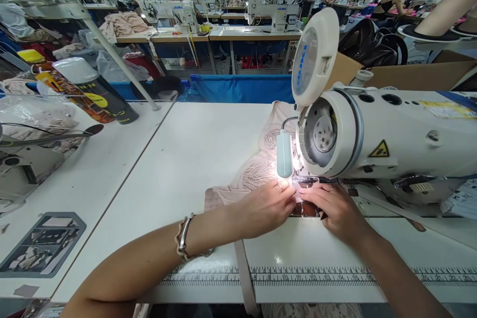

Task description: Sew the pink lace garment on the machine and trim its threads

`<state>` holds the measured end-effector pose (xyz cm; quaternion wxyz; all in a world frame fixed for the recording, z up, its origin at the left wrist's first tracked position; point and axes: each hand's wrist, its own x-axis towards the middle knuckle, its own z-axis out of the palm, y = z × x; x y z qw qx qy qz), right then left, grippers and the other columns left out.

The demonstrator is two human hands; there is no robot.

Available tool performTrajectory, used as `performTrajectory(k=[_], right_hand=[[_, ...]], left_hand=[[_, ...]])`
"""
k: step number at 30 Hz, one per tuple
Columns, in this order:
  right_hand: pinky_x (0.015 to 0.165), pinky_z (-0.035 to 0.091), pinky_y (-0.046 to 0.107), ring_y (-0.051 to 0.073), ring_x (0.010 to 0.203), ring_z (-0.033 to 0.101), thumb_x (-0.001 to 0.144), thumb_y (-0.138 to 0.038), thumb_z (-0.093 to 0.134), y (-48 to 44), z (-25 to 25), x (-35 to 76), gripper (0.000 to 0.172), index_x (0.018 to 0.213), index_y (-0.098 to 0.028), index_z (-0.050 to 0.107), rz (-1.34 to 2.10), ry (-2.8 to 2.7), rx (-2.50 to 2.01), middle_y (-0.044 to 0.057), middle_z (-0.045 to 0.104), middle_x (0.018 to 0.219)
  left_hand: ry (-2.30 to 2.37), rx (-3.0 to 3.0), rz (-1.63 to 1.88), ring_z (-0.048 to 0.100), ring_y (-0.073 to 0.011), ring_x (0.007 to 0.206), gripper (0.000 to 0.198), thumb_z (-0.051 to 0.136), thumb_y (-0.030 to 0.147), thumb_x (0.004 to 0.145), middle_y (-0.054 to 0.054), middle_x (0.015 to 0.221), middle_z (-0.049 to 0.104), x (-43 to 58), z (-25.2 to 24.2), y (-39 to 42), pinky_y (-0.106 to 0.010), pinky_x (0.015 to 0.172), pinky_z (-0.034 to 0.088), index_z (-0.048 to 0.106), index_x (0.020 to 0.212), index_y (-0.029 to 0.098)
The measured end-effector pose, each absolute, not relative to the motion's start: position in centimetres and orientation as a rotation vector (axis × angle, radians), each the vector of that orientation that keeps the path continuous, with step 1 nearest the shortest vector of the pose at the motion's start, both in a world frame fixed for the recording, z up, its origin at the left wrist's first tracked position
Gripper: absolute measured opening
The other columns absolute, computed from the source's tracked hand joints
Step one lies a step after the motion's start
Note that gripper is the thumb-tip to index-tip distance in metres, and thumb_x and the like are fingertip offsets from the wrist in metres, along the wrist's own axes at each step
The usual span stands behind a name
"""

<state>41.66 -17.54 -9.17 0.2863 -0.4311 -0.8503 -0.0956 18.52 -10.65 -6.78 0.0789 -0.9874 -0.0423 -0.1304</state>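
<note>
Pale pink fabric [257, 171] with lace-like patches lies on the white table under the head of a sewing machine [395, 134]. On its near edge rests my left hand [270, 206], fingers pressed together at the cloth just left of the needle area. My right hand [333, 208] is right of the needle area, its fingers stretched out and lying on the work. A small lamp [284, 154] shines brightly over the fingertips, so the needle and stitching there are hard to make out. A pale strap [244, 278] hangs from under my left wrist over the table's front edge.
A ruler strip [316, 277] runs along the front edge. Two spray cans [100, 92] lean at the back left, near a slanted pole [115, 54]. Another machine [22, 169] stands at far left. Behind a blue cloth [242, 88], more sewing tables and people are visible.
</note>
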Motion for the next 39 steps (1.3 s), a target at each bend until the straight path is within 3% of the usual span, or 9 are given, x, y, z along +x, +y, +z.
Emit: performTrajectory(k=[6,9,13,18,22,25,30,34,39], right_hand=[[0.084,0.057,0.034,0.020,0.094,0.069,0.070,0.010,0.035,-17.5,-9.2,41.7,0.062,0.110,-0.023,0.069,-0.183,-2.264,-1.181,0.002,0.076,0.101],[0.084,0.056,0.032,0.019,0.091,0.070,0.075,0.008,0.038,-17.6,-9.1,41.8,0.049,0.101,-0.021,0.068,-0.165,-2.214,-1.203,0.003,0.076,0.098],[0.069,0.054,0.028,0.018,0.082,0.072,0.086,-0.001,0.046,-18.1,-9.5,42.3,0.034,0.101,-0.022,0.068,-0.271,-2.112,-1.392,0.002,0.076,0.098],[0.052,0.048,0.026,0.017,0.072,0.069,0.083,-0.002,0.048,-18.4,-9.8,42.5,0.041,0.108,-0.025,0.071,-0.384,-2.126,-1.493,0.000,0.075,0.091],[0.062,0.053,0.027,0.018,0.086,0.069,0.081,0.004,0.042,-18.1,-9.4,42.3,0.050,0.110,-0.025,0.072,-0.175,-2.253,-1.342,0.003,0.073,0.105],[0.079,0.056,0.034,0.023,0.101,0.067,0.088,0.001,0.047,-17.8,-9.0,42.1,0.036,0.103,-0.023,0.071,-0.092,-2.293,-1.151,0.006,0.074,0.114],[0.071,0.054,0.033,0.020,0.082,0.066,0.092,-0.007,0.059,-17.5,-8.4,41.7,0.019,0.092,-0.023,0.069,-0.124,-2.277,-1.094,0.002,0.078,0.095],[0.069,0.054,0.032,0.021,0.083,0.067,0.087,0.000,0.052,-17.5,-8.6,41.9,0.030,0.099,-0.022,0.069,-0.155,-2.274,-1.109,0.003,0.077,0.094],[0.089,0.056,0.039,0.023,0.099,0.071,0.075,0.010,0.039,-17.3,-9.4,42.6,0.059,0.114,-0.023,0.068,-0.168,-2.294,-1.141,0.004,0.076,0.110]], left_hand=[[-0.264,-2.924,-0.290,0.049,-0.0205,0.079,0.020,0.047,-0.001,0.088,-0.011,0.086,0.057,18.9,-8.5,-12.0,-0.034,0.060,0.036,0.065,0.092,0.008],[-0.279,-2.996,-0.306,0.049,-0.0201,0.080,0.022,0.045,-0.001,0.089,-0.010,0.087,0.058,18.7,-8.2,-11.7,-0.033,0.060,0.036,0.065,0.089,0.008],[-0.113,-3.111,-0.258,0.051,-0.0186,0.078,0.023,0.046,0.000,0.091,-0.008,0.086,0.060,18.5,-6.8,-11.2,-0.032,0.067,0.040,0.066,0.089,0.010],[-0.158,-3.050,-0.267,0.054,-0.0195,0.080,0.027,0.041,0.003,0.097,-0.011,0.091,0.061,18.6,-6.5,-11.9,-0.033,0.073,0.043,0.067,0.101,0.006],[-0.159,-3.041,-0.256,0.058,-0.0254,0.101,0.035,0.034,0.006,0.101,-0.018,0.112,0.063,18.8,-7.2,-12.7,-0.037,0.090,0.046,0.065,0.116,0.000],[-0.177,-3.090,-0.273,0.052,-0.0324,0.124,0.035,0.035,0.010,0.102,-0.023,0.131,0.057,18.9,-7.8,-12.9,-0.046,0.107,0.041,0.060,0.124,-0.003],[-0.243,-3.192,-0.254,0.046,-0.0341,0.135,0.038,0.038,0.009,0.101,-0.021,0.140,0.054,18.7,-8.4,-12.3,-0.052,0.114,0.037,0.053,0.134,0.001],[-0.277,-3.218,-0.242,0.039,-0.0349,0.142,0.043,0.038,0.008,0.100,-0.019,0.147,0.051,18.6,-8.7,-11.7,-0.056,0.117,0.034,0.046,0.142,0.002],[-0.307,-3.250,-0.294,0.039,-0.0322,0.144,0.043,0.038,0.006,0.099,-0.018,0.147,0.052,18.7,-9.1,-10.6,-0.055,0.117,0.035,0.048,0.141,0.005]])
